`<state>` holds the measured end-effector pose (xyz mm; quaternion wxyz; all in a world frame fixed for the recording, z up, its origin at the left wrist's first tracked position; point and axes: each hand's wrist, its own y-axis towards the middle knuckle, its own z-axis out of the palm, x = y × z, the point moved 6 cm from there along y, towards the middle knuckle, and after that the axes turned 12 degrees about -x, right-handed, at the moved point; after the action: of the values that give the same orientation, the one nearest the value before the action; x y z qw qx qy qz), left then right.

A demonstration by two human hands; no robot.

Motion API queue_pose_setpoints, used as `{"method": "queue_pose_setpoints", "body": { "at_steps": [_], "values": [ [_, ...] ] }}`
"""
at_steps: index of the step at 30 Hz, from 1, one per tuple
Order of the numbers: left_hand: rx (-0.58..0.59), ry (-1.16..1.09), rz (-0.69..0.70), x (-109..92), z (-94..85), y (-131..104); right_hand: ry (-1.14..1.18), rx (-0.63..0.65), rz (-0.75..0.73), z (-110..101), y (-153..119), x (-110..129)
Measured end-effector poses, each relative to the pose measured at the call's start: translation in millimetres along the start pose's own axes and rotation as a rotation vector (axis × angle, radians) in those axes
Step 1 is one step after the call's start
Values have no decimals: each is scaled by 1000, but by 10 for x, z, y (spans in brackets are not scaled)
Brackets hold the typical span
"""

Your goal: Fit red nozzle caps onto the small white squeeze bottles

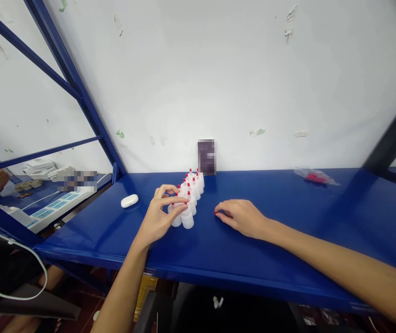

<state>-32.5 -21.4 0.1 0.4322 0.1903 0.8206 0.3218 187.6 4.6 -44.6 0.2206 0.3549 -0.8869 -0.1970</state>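
White squeeze bottles (pixel 188 218) with pointed red caps stand upright in two close rows, running from near the middle of the table toward the wall. My left hand (pixel 161 210) reaches over the near end of the rows. Its thumb and index finger pinch the nearest bottle at its red cap, while the other fingers curve above the neighbouring bottles and hide some of them. To the right of the rows, my right hand (pixel 241 216) rests low over the table with its fingers closed. A small red cap (pixel 215 213) shows at its fingertips.
On the blue table (pixel 270 259) lie a white oval case (pixel 129 200) at left and a clear bag of red caps (pixel 316 177) at back right. A dark blurred box (pixel 207 158) leans on the wall. Beyond the blue frame (pixel 90 106) are power strips and another person's arm.
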Motion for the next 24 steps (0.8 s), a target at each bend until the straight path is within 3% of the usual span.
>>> {"method": "queue_pose_setpoints", "body": {
  "at_steps": [14,24],
  "values": [
    [32,20,26,-73,15,-5,42,22,7,-20,-10,14],
    [-67,98,110,-100,-17,18,45,6,12,-14,-13,-6]
  ]
}}
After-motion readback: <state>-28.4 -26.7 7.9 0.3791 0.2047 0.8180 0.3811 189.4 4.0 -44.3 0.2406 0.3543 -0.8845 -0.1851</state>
